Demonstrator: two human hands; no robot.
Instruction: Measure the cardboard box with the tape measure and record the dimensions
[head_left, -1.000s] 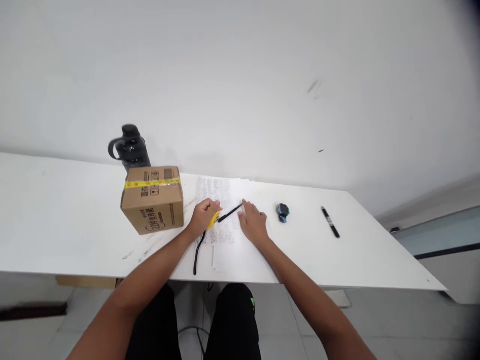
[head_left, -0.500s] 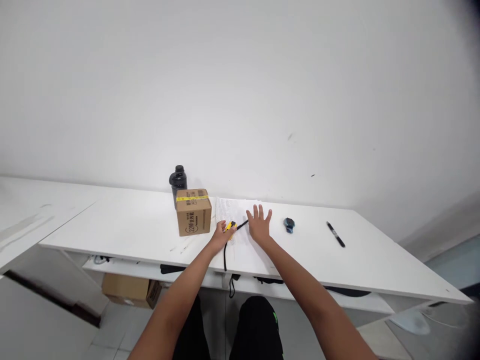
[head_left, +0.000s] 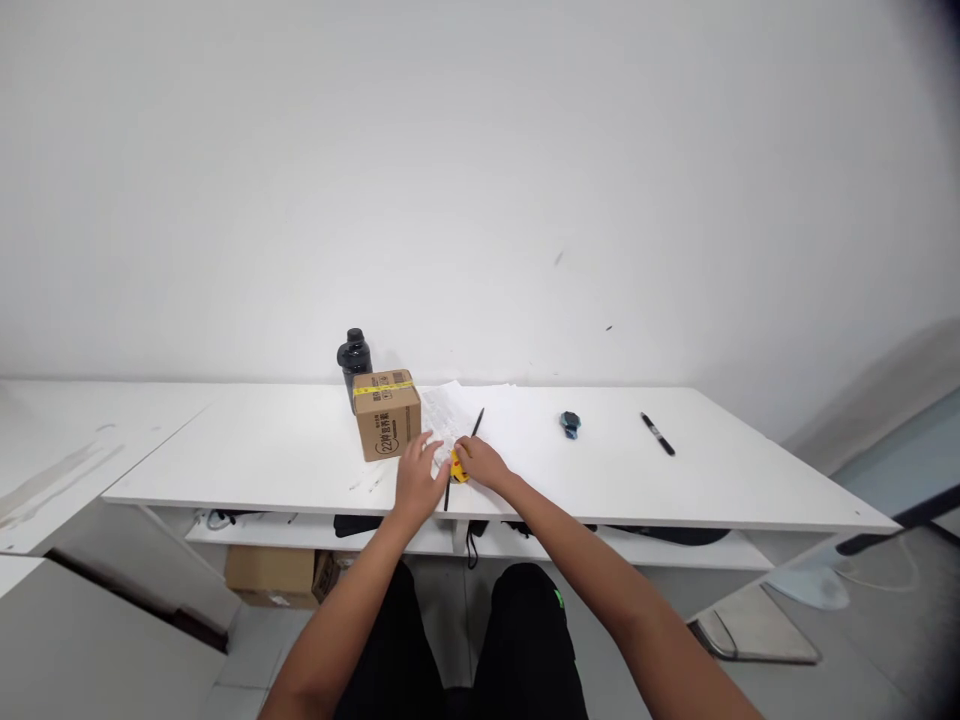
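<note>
A small yellow object (head_left: 460, 468) with a black strap sits near the front edge of the white desk. My right hand (head_left: 480, 462) is closed on it. Just to its left, my left hand (head_left: 420, 478) has its fingers apart and its thumb near the yellow object. Printed paper sheets (head_left: 448, 408) lie behind my hands, with a black pen-like stick (head_left: 478, 422) on them. A brown cardboard box (head_left: 388, 418) with yellow tape stands left of the paper.
A black bottle (head_left: 355, 362) stands behind the box. To the right lie a blue-black watch-like item (head_left: 570, 424) and a black marker (head_left: 658, 434). Another cardboard box (head_left: 271, 575) is under the desk (head_left: 247, 450), below a shelf holding dark items.
My right hand has come left and down onto the yellow object. My left hand has shifted slightly left and released its hold. The camera view has shifted a little.
</note>
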